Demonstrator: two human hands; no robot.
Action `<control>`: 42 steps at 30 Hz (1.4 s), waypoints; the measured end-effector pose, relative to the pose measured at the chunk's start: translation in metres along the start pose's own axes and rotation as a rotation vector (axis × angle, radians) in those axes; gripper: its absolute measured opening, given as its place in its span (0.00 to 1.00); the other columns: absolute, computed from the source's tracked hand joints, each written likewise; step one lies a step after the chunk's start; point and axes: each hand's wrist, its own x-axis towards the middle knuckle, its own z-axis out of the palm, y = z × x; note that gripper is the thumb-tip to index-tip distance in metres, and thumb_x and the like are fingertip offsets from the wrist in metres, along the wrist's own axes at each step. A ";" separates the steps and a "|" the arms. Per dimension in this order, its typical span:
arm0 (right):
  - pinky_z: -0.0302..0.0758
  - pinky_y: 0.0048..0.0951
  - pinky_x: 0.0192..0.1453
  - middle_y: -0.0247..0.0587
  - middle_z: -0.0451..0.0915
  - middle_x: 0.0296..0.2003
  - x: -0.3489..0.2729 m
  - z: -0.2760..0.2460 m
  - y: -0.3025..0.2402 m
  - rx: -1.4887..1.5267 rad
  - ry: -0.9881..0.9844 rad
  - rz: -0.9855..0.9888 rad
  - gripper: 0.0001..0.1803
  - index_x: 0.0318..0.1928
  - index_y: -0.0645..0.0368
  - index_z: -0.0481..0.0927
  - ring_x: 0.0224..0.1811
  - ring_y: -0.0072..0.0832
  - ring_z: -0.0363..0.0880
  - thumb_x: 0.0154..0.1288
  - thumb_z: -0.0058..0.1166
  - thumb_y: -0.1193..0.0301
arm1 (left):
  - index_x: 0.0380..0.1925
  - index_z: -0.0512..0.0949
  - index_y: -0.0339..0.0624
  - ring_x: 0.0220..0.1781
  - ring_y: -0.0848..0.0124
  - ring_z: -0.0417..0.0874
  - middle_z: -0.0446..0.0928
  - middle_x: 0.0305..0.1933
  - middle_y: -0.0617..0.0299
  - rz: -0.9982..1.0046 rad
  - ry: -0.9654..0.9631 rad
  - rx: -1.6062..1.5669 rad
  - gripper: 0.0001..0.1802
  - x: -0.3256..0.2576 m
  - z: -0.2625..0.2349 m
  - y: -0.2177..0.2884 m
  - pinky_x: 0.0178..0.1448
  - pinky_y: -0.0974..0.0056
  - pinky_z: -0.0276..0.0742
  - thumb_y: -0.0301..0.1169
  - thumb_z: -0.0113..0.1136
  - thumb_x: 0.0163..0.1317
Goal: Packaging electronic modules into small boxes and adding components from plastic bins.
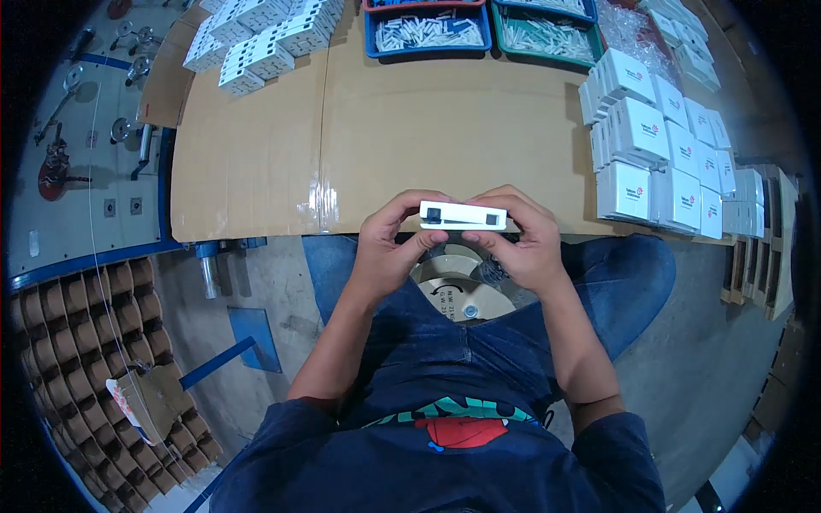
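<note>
Between my two hands is a small white plastic case [463, 216], held just past the table's front edge, above my lap. Its narrow side faces up and shows a dark square opening near each end, with a slanted seam between them. My left hand [395, 232] pinches the left end, thumb below and fingers above. The right end is gripped the same way by my right hand [526, 235]. The fingers hide both ends of the case, and its larger faces are out of sight.
Cardboard covers the table [445, 137]. White printed cases [641, 132] stand stacked at the right, white slotted pieces [278, 51] at the far left. Blue tray [428, 53] and green tray [547, 58] hold small white parts. A divided cardboard crate [77, 342] stands lower left.
</note>
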 end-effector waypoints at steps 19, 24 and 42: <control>0.81 0.32 0.59 0.43 0.89 0.48 -0.002 -0.003 0.004 0.110 -0.068 0.182 0.18 0.51 0.63 0.86 0.52 0.32 0.87 0.60 0.73 0.77 | 0.56 0.80 0.35 0.61 0.66 0.83 0.84 0.56 0.55 -0.036 0.079 -0.142 0.21 -0.001 0.007 -0.004 0.69 0.60 0.76 0.27 0.73 0.63; 0.81 0.32 0.58 0.43 0.89 0.48 -0.002 -0.003 0.003 0.072 -0.063 0.112 0.18 0.51 0.63 0.86 0.52 0.31 0.88 0.59 0.74 0.76 | 0.56 0.80 0.35 0.61 0.66 0.83 0.85 0.56 0.55 -0.015 0.069 -0.127 0.21 -0.001 0.007 -0.004 0.68 0.60 0.76 0.26 0.72 0.64; 0.83 0.32 0.56 0.44 0.90 0.46 0.000 0.000 0.000 0.029 -0.039 0.016 0.17 0.49 0.63 0.86 0.49 0.31 0.89 0.58 0.74 0.76 | 0.54 0.80 0.34 0.61 0.65 0.83 0.85 0.55 0.54 0.020 0.075 -0.150 0.18 -0.002 0.007 -0.006 0.69 0.60 0.76 0.23 0.70 0.64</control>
